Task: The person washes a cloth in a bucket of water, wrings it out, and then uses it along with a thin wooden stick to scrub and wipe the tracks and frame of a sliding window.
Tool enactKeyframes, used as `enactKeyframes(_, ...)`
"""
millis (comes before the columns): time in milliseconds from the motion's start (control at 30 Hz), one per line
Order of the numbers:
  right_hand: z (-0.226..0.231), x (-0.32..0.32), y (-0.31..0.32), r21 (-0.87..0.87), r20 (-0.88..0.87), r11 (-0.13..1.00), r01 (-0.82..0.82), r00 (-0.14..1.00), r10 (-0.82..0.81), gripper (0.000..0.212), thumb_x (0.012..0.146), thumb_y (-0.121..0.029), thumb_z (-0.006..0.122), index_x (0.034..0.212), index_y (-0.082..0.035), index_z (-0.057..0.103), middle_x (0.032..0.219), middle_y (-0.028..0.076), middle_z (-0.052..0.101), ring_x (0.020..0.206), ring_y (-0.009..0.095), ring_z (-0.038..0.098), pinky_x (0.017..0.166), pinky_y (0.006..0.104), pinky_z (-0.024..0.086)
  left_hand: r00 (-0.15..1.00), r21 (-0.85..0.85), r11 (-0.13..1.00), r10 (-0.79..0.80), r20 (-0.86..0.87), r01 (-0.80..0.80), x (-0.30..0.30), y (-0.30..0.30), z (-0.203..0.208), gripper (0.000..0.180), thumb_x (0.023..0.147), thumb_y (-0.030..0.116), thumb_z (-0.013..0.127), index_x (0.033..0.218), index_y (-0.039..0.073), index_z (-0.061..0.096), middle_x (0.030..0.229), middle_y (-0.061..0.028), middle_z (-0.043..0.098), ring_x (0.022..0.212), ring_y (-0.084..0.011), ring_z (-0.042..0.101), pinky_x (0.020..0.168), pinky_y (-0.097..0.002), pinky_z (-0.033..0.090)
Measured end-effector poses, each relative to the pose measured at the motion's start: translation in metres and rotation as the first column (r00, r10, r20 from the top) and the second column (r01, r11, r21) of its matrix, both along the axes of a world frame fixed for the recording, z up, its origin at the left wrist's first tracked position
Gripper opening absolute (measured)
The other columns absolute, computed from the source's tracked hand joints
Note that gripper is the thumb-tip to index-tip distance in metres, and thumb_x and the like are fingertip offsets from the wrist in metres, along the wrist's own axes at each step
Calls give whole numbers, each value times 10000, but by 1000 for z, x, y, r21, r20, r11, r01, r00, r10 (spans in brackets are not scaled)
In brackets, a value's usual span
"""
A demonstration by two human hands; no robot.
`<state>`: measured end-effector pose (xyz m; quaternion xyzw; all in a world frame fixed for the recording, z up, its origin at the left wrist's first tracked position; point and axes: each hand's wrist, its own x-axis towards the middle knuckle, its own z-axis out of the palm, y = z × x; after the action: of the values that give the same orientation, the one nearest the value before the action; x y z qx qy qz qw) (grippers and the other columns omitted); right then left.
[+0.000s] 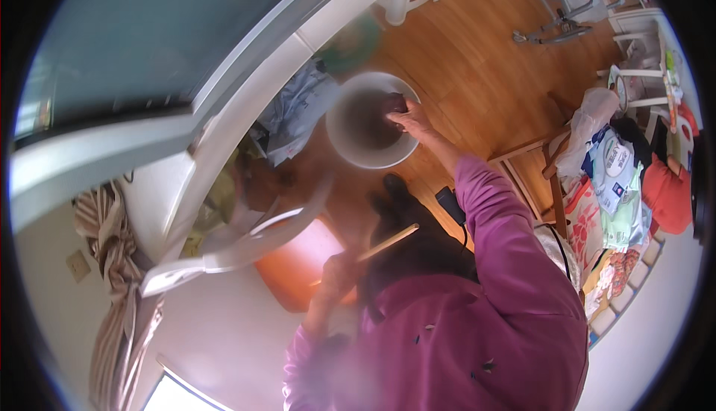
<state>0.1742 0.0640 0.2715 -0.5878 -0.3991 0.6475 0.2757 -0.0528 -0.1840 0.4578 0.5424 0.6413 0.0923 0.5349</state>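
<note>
My right hand (412, 120) reaches over the far right rim of a round white bucket (337, 136) on the wooden floor. Its fingers are closed on a dark reddish-brown lump (394, 104), held at the bucket's inner side; I cannot make out its kind. Nearer to my body, my left hand (338, 277) is wrapped round a slim, light wooden stick (391, 242), which slants up to the right over my dark trousers. Beneath and beside that hand is an orange seat (298, 251). Haze blurs the bucket's inside and my left fingers.
A curved white bar (231, 254) crosses left of the orange seat. Crumpled plastic bags (298, 105) lie left of the bucket. A wooden frame (556, 180) and piled clothes and packages (619, 180) stand at right. Striped curtain (112, 262) hangs at left.
</note>
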Motion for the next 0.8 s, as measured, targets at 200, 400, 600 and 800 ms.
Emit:
enactKeyframes(200,10,-23,19,-58,-213,997,-48,976,35,380,761,-54,646,1122,-35,527,936,45,582,719,111,571,527,248,456,997,-85,993,-77,-2,76,6,16,-66,230,847,127,572,1059,48,609,784,-127,651,695,-204,636,634,-314,496)
enactKeyframes(400,-93,4,31,142,-3,981,-131,991,133,448,776,-148,660,1180,-51,495,937,74,598,831,177,603,670,294,501,988,-447,889,-142,-58,102,21,24,-114,222,840,193,575,1030,83,603,800,-146,642,746,-276,638,661,-377,492)
enactKeyframes(600,-229,10,28,-309,640,882,-356,608,470,320,821,-125,553,1121,-16,530,1032,217,600,957,385,603,805,441,506,999,-510,860,-37,-26,19,41,41,-159,190,852,170,573,1018,78,586,639,-123,589,604,-234,617,556,-335,455)
enactKeyframes(800,-318,-20,66,-278,635,857,-433,587,503,208,867,-103,491,946,-35,672,1030,159,651,945,315,638,740,430,525,992,-519,846,99,-72,-122,52,53,-183,173,865,87,557,1036,80,580,605,-32,527,543,-88,520,493,-251,402)
